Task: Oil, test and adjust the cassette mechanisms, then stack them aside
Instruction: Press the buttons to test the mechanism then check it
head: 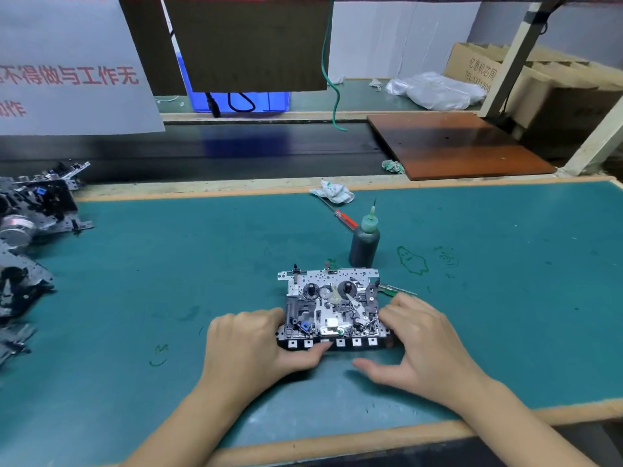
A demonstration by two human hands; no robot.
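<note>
A cassette mechanism (pixel 332 306) lies flat on the green mat (pixel 168 264) near the front edge, its row of black keys facing me. My left hand (pixel 249 342) grips its left side, with the thumb pressing a key in the front row. My right hand (pixel 421 338) holds the right side with curled fingers, its thumb stretched out over the mat below the keys. A dark oil bottle (pixel 364 242) with a green needle tip stands just behind the mechanism. A pile of other cassette mechanisms (pixel 30 224) sits at the left edge.
A red-handled screwdriver (pixel 344 219) and a crumpled cloth (pixel 332 192) lie behind the bottle. A green tool (pixel 397 290) lies by the mechanism's right side. A dark conveyor belt (pixel 236 150) runs behind the mat, with a brown board (pixel 455 143) at the right.
</note>
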